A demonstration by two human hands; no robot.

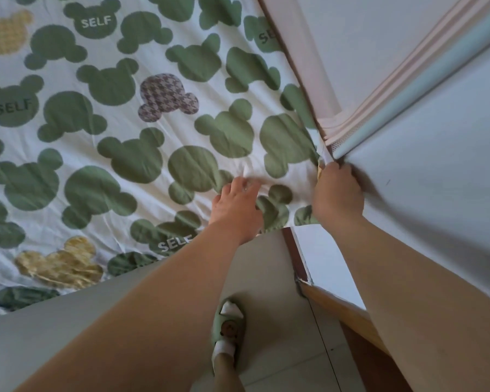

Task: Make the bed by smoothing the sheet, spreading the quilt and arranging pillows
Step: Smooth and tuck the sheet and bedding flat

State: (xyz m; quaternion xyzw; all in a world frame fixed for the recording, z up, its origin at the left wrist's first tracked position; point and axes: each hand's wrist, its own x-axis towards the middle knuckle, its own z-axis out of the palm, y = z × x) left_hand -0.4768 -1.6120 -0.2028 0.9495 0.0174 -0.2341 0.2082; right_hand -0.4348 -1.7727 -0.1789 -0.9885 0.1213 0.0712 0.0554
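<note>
A white sheet (142, 114) printed with green bear heads covers the bed and fills the left and top of the head view. My left hand (236, 206) lies flat on it near the bed's corner, fingers pressing the cloth. My right hand (337, 190) is curled round the sheet's corner edge where the bed meets the wall. No quilt or pillow is in view.
A white wall (436, 165) runs along the right, with a pink and pale blue rail (402, 89) against it. The grey bed side (68, 321) drops to a tiled floor (294, 349). My foot in a green slipper (228, 326) stands there. A wooden skirting (340, 309) lines the wall.
</note>
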